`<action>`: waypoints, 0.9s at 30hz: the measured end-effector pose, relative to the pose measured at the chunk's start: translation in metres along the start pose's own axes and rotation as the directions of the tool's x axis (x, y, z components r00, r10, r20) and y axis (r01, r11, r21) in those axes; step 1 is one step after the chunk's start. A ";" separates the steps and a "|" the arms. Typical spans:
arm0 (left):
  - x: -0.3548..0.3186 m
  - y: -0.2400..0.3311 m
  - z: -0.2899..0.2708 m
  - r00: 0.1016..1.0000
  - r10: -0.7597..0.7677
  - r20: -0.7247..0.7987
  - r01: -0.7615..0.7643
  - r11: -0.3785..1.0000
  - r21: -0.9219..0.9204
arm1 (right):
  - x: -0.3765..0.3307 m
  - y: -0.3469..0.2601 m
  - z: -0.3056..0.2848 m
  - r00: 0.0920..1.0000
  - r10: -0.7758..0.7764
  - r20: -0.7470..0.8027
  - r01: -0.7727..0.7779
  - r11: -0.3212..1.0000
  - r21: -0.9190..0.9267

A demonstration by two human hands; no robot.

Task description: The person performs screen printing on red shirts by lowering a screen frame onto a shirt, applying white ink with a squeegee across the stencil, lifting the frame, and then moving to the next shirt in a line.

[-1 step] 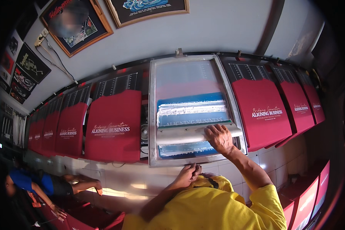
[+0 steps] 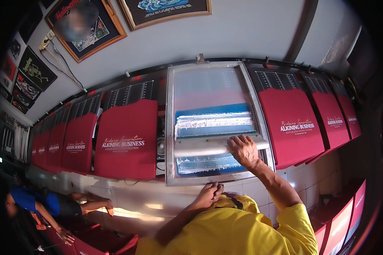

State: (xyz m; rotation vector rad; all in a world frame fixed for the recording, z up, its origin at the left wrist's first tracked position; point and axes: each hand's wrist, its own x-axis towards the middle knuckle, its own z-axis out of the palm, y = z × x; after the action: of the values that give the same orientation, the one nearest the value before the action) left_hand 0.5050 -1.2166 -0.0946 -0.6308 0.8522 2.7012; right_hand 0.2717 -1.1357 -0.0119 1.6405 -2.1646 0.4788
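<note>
A metal-framed printing screen lies flat over one board in a long row of red shirts. A pale squeegee bar rests across the screen's blue mesh, below a band of white ink. My right hand grips the right end of the squeegee. My left hand curls on the near rail of the frame. My yellow sleeves rise from the lower edge.
Red shirts with white print lie on boards on both sides of the screen. Framed pictures hang on the white wall behind. A person in a blue top sits low on the floor at the left. More red cloth lies at lower right.
</note>
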 end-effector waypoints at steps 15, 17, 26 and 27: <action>-0.014 0.011 0.023 0.979 -0.028 -0.201 0.052 0.992 0.112 | 0.069 0.047 0.037 0.985 0.069 0.159 -0.070 0.998 0.000; -0.011 0.010 0.017 0.981 0.152 -0.125 -0.092 0.916 0.389 | 0.095 0.055 0.027 0.928 0.144 0.344 -0.153 0.988 -0.002; -0.003 0.005 0.004 0.997 -0.032 -0.067 0.033 0.999 0.013 | 0.138 0.095 0.009 0.599 0.113 0.793 -0.438 0.875 0.206; -0.003 0.006 0.003 0.996 -0.035 -0.076 0.036 0.999 0.009 | 0.126 0.086 0.006 0.599 0.068 0.798 -0.409 0.882 0.232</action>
State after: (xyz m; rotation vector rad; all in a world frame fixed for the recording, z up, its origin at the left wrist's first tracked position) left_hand 0.5045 -1.2196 -0.0879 -0.7441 0.8643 2.6546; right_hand 0.1577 -1.2217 0.0412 2.0266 -3.1474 0.3144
